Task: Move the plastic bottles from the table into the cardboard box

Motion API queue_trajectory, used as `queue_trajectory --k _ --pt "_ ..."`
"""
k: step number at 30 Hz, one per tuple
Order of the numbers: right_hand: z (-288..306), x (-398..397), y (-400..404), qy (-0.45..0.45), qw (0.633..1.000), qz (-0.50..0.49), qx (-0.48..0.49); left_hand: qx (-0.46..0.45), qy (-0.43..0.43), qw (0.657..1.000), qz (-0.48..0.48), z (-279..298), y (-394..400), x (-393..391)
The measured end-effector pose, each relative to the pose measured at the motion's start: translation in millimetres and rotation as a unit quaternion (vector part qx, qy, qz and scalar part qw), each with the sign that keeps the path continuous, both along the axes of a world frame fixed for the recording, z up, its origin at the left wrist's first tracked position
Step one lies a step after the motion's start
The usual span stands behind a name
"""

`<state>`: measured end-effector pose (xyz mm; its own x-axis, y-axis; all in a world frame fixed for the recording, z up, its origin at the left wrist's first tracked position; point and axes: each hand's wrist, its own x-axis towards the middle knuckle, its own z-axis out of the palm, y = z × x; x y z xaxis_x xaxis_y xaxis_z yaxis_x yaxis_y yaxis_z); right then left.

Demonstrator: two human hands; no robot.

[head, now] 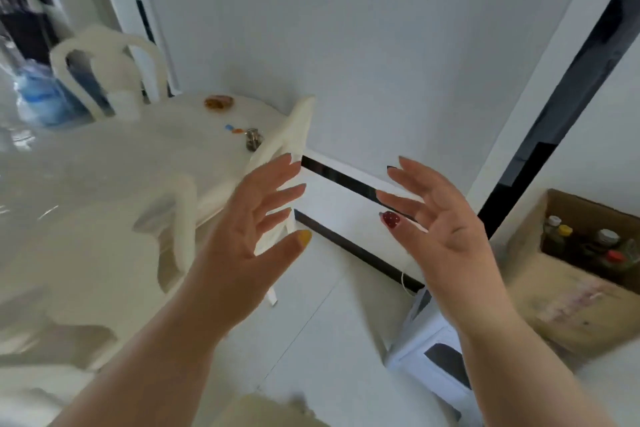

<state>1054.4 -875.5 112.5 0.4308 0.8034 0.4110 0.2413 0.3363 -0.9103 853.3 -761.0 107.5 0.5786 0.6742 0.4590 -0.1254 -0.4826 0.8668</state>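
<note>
A white tiled floor [311, 305] and pale wall fill my view. At the far right the cardboard box [568, 302] sits on the floor with several capped plastic bottles [588, 246] standing inside it. At the far left edge, over the white tabletop [121, 163], I make out what seems to be a clear bottle with a blue label [41, 97], badly blurred. Both of my hands are raised in mid-air holding nothing: left hand [252, 236] and right hand [440, 229], palms facing, fingers spread apart. White plastic chairs [104, 69] ring the tabletop.
</note>
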Motion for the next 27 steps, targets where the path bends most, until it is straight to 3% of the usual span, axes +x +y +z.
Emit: queue_trajectory --k 7,14,27 --pt "10.9 -150.8 -5.5 -0.018 0.987 0.162 0.0 -0.009 0.005 0.988 0.153 10.5 -76.2 -179.5" --pt "15.3 -327.3 0.5 0.007 0.948 0.317 0.015 -0.01 0.003 0.954 0.298 14.0 -139.8 -363.6" --pt "-5.6 -703.4 2.1 0.052 0.901 0.429 0.018 -0.01 0.045 0.899 0.436 4.6 -202.1 -726.3"
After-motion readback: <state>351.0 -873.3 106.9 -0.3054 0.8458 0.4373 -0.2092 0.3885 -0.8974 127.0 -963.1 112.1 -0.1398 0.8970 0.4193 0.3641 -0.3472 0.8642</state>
